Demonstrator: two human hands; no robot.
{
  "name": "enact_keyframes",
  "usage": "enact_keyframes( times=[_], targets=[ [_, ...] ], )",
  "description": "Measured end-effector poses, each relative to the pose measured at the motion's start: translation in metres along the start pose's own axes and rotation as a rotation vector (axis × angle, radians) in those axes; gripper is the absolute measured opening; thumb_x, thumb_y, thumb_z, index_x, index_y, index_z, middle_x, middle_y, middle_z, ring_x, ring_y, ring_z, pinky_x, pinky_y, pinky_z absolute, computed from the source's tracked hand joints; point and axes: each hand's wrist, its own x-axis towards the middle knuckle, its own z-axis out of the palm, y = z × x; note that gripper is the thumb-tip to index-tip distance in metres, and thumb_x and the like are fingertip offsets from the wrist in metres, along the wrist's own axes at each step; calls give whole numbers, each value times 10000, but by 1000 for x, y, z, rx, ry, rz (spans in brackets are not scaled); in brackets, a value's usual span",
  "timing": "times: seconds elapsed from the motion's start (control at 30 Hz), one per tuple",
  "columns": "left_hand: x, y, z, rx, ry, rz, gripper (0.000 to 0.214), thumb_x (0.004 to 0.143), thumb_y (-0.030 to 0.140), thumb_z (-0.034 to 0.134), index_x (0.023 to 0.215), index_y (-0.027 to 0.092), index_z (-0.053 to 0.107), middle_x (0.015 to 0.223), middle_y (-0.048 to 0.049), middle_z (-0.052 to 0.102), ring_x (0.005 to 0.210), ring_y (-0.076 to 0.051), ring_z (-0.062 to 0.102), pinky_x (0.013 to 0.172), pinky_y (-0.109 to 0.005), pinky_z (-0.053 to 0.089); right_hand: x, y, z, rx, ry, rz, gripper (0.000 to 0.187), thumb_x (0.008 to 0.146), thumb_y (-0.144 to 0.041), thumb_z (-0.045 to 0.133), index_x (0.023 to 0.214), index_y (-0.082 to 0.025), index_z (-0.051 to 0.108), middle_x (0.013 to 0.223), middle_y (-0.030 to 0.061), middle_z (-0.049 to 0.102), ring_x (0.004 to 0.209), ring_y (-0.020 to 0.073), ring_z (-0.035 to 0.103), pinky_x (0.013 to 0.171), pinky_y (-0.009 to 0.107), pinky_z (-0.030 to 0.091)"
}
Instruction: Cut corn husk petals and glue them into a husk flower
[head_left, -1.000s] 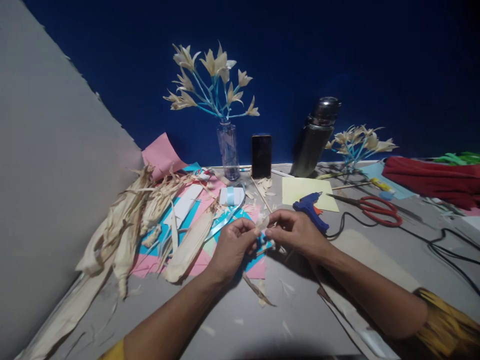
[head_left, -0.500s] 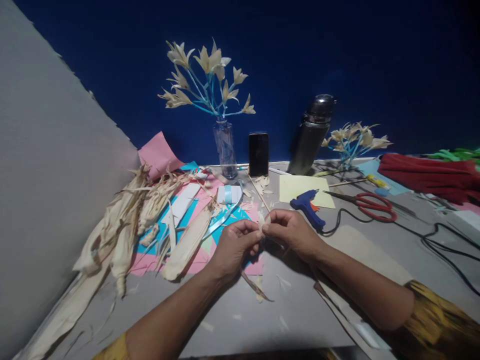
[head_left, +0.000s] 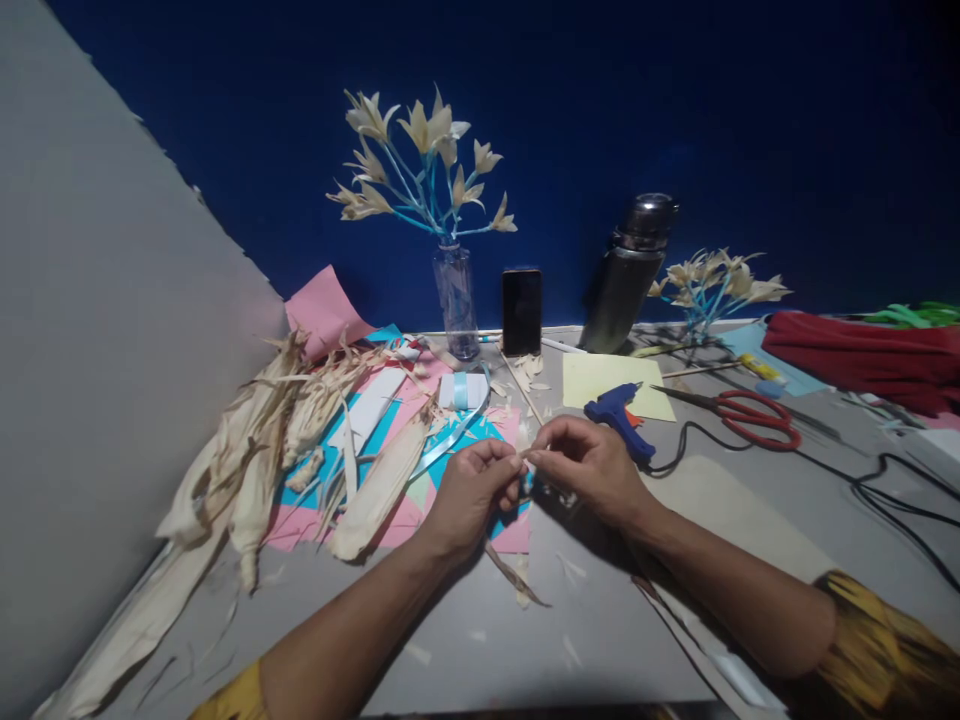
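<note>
My left hand (head_left: 474, 492) and my right hand (head_left: 589, 468) meet tip to tip over the front of the coloured paper sheets. Both are closed in a pinch on a small pale piece of corn husk (head_left: 526, 455), mostly covered by the fingers. Under my left hand a thin brown husk strip (head_left: 517, 577) sticks out onto the table. To the left lie a broad dried corn husk (head_left: 384, 487) and a light blue ribbon (head_left: 452, 436) trailing from its roll. A blue glue gun (head_left: 622, 418) rests just beyond my right hand.
Behind stand a clear vase (head_left: 455, 300) of husk flowers, a phone (head_left: 521, 312) and a steel flask (head_left: 630, 275). Red-handled scissors (head_left: 759, 420) and a black cord (head_left: 862, 480) lie right. Husks (head_left: 217, 470) pile against the left wall. Yellow paper (head_left: 585, 380) lies behind the glue gun.
The pale husk piece stood upright above my fingertips; now it is lower and mostly hidden between them. Both hands stay in nearly the same place, and the view has shifted slightly.
</note>
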Motion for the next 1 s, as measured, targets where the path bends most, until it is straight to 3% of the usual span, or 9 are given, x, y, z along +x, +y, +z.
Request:
enact_keyframes(
  times=[0.23, 0.5, 0.67, 0.9, 1.0],
  targets=[
    [-1, 1, -3, 68, 28, 71, 225, 771, 309, 772, 779, 151, 613, 557, 25, 587, 475, -64, 480, 487, -182, 377, -2, 0, 0, -159, 15, -256, 55, 808, -233, 715, 768, -203, 691, 790, 35, 665, 646, 152, 573, 581, 274, 435],
    [-2, 5, -4, -48, -46, 44, 274, 741, 320, 805, 798, 156, 594, 571, 6, 637, 451, -89, 517, 458, -204, 429, -4, 5, 0, -240, 22, -508, 95, 864, -144, 656, 812, -210, 698, 814, 49, 683, 746, 180, 640, 646, 298, 495],
    [-3, 5, -4, -17, -51, 66, 270, 767, 348, 786, 806, 165, 591, 580, 19, 620, 453, -100, 498, 433, -231, 464, -4, 4, -1, -265, 7, -494, 59, 877, -168, 666, 831, -200, 686, 808, 38, 679, 672, 151, 610, 594, 273, 479],
    [-2, 5, -4, 60, -23, 99, 270, 767, 354, 784, 778, 144, 616, 574, 3, 635, 467, -75, 518, 467, -184, 433, -1, -3, -5, -289, -73, -536, 47, 891, -182, 659, 887, -193, 704, 821, 53, 723, 760, 174, 659, 685, 287, 511],
    [-5, 8, -2, 46, -34, 96, 280, 751, 368, 791, 768, 146, 621, 576, 2, 633, 462, -86, 508, 457, -210, 462, 0, -6, -7, -290, -69, -498, 83, 893, -222, 656, 936, -180, 714, 818, 49, 717, 714, 159, 651, 615, 254, 490]
  ],
)
